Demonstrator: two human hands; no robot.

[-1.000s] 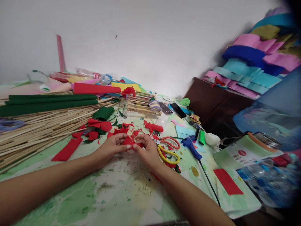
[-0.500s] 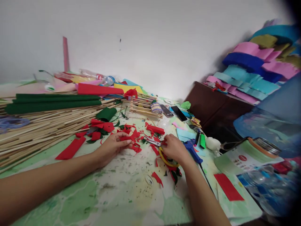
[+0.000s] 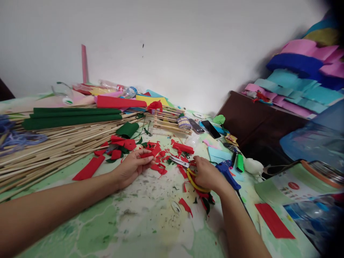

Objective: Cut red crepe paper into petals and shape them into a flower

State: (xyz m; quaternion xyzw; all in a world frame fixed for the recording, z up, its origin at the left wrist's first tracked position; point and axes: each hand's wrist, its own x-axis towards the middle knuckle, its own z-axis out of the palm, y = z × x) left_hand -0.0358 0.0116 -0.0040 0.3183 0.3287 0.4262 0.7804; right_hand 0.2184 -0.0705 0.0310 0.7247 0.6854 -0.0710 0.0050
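Note:
My left hand (image 3: 135,166) pinches a small piece of red crepe paper (image 3: 147,154) between thumb and fingers, just above the table. To its right, my right hand (image 3: 208,172) is closed round the yellow handles of a pair of scissors (image 3: 179,161). The scissor blades point left toward the red piece, a short way apart from it. Red and dark green scraps lie below and around both hands. Beyond them lies a rolled red piece (image 3: 183,147). A blue glue gun (image 3: 228,173) rests just right of my right hand.
Thin bamboo sticks (image 3: 67,139) and dark green paper rolls (image 3: 75,118) fill the left side. A small stick frame (image 3: 172,123) stands at the back, near two phones (image 3: 211,129). On the right are a green marker (image 3: 240,163), a flask (image 3: 295,182) and a red strip (image 3: 274,220).
The whole view has shifted, so the things on the table appear a little farther right. Both hands keep their holds on the red paper and the scissors.

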